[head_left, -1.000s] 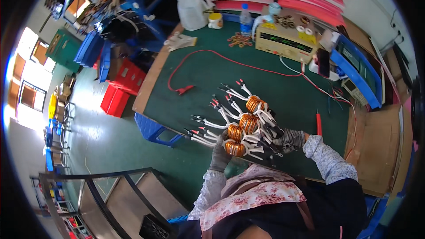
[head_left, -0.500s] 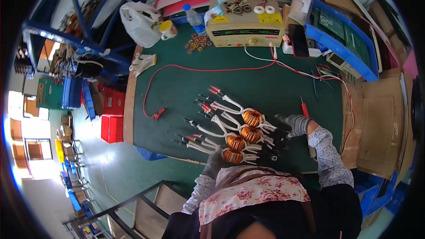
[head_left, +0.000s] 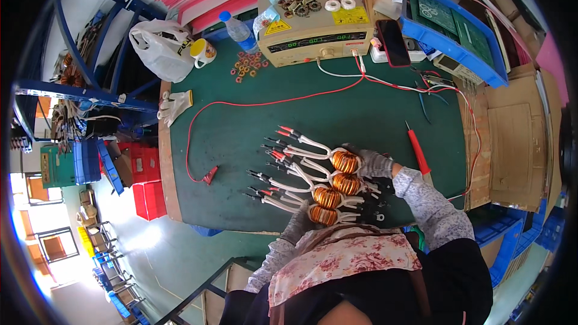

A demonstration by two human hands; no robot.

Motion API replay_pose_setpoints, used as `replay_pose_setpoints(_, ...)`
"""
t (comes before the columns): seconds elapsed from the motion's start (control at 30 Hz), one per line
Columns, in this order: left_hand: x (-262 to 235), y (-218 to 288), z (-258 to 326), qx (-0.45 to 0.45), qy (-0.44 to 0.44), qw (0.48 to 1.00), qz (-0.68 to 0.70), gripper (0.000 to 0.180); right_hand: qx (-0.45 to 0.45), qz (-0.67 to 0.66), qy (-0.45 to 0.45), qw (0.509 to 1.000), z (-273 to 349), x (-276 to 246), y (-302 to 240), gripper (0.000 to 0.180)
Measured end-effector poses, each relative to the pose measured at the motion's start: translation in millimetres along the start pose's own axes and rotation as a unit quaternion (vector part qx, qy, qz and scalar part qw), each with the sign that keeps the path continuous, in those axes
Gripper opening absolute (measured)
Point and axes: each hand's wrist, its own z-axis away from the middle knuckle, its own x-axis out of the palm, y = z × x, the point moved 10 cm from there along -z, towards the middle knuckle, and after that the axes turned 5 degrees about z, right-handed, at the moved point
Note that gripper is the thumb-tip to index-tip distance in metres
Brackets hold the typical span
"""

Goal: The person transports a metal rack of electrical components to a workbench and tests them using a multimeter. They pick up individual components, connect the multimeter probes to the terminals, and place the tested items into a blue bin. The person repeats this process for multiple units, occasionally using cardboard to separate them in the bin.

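Several copper-wound toroidal coils (head_left: 327, 197) lie bunched in a slanting row on the green bench mat. White-sleeved leads with red and black ends fan out to their left; shorter leads with terminals reach right. My right hand (head_left: 374, 164), in a grey glove, is closed around the right side of the farthest coil (head_left: 346, 161), its fingertips reaching over the far edge. At the near end, my left hand (head_left: 296, 224), also gloved, is closed against the left side of the nearest coil (head_left: 323, 215). Some of its fingers are hidden.
A red-handled pointed tool (head_left: 418, 150) lies right of my right hand. Behind stand a beige power supply (head_left: 319, 41), a bottle (head_left: 239, 33), a mug (head_left: 203, 53) and small rings (head_left: 248, 66). A red clip (head_left: 211, 175) ends a long wire at left. Pliers (head_left: 425, 105) lie far right.
My right hand has moved left from beside the lead ends onto the farthest coil. My left hand stays at the nearest coil. The whole view has shifted slightly.
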Motion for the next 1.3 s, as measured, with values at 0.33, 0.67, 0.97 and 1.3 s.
replay_pose_setpoints(0.33, 54.1, 71.9, -15.2, 0.075, -0.054, 0.990, -0.111, 0.077, 0.154, 0.046, -0.033, 0.987, -4.5, -21.2, 37.3, 0.055)
replay_pose_setpoints(0.67, 16.7, 120.1, -124.9, 0.024, 0.062, 0.988, 0.142, 0.057, 0.182, 0.102, -0.008, 0.978, -106.5, -131.3, 46.3, 0.040)
replay_pose_setpoints(0.97, 28.5, 123.8, -141.4, 0.055, -0.051, 0.985, 0.158, 0.062, 0.133, 0.138, -0.072, 0.979, -111.3, -141.7, 58.0, 0.069)
replay_pose_setpoints(1.3, 51.0, 126.5, -79.1, 0.126, 0.068, 0.988, 0.053, 0.047, 0.218, 0.270, 0.406, 0.845, 119.8, -189.5, 56.6, 0.060)
